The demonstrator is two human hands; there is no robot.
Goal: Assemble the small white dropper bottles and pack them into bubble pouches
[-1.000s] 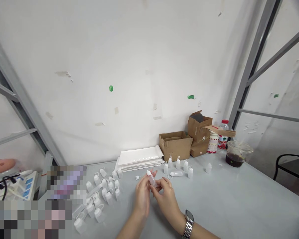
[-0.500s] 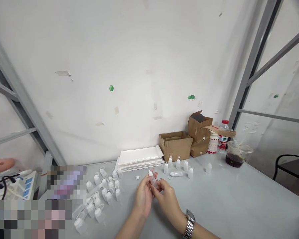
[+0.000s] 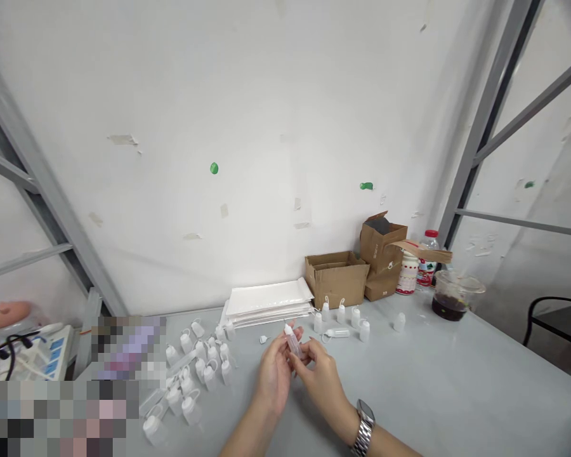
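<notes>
A small clear plastic dropper bottle [image 3: 294, 343] with a white nozzle tilts up and left between my two hands. My left hand [image 3: 273, 374] is curled round its left side, palm facing up. The thumb and fingers of my right hand [image 3: 320, 371] pinch the bottle's lower part, and the fingers hide its base. A loose white cap [image 3: 263, 339] lies on the table just beyond my left hand. To the left stand several capped bottles [image 3: 191, 406] with looped straps. Behind my right hand, another bottle [image 3: 337, 333] lies on its side among several upright ones.
On the grey table [image 3: 438, 387], a stack of white padded envelopes [image 3: 266, 298] lies against the wall. An open cardboard box [image 3: 339, 282], a brown paper bag [image 3: 383, 260], a patterned jar [image 3: 407, 273] and a plastic bowl of dark liquid [image 3: 450, 304] stand back right.
The camera view has shifted very slightly. Both hands hold the dropper bottle as before, with hardly any movement.
</notes>
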